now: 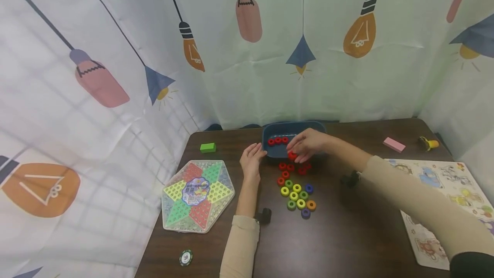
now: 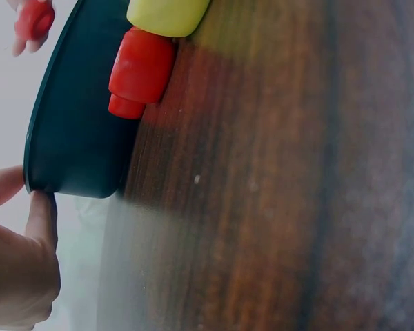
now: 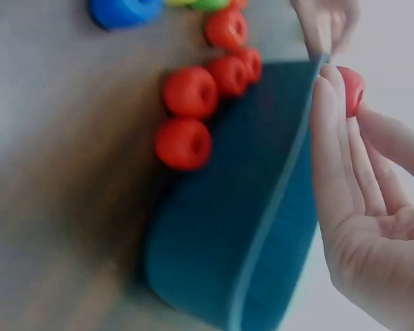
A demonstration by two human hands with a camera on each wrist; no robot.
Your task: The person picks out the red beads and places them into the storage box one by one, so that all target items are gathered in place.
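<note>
A dark blue plastic bin (image 1: 277, 152) stands at the far side of the table, with 3 red ring beads (image 1: 278, 140) inside. My right hand (image 1: 310, 141) is over the bin's near right part, pinching a red ring bead (image 3: 354, 91) between thumb and fingers. At the bin's left end is my left hand (image 1: 251, 160), fingers fairly straight, thumb and fingertip right at the rim corner in the left wrist view. Several red ring beads (image 3: 191, 92) lie along the bin's near wall. Closer to me are yellow (image 1: 293, 195), green (image 1: 291, 205), blue (image 1: 309, 188) and orange beads (image 1: 311, 205).
A hexagonal Chinese checkers board (image 1: 224, 190) lies on the left, with a green block (image 1: 208, 147) behind it and a poker chip (image 1: 186, 257) in front. To the right are a picture board (image 1: 428, 248), a pink block (image 1: 394, 144) and a small yellow item (image 1: 430, 143).
</note>
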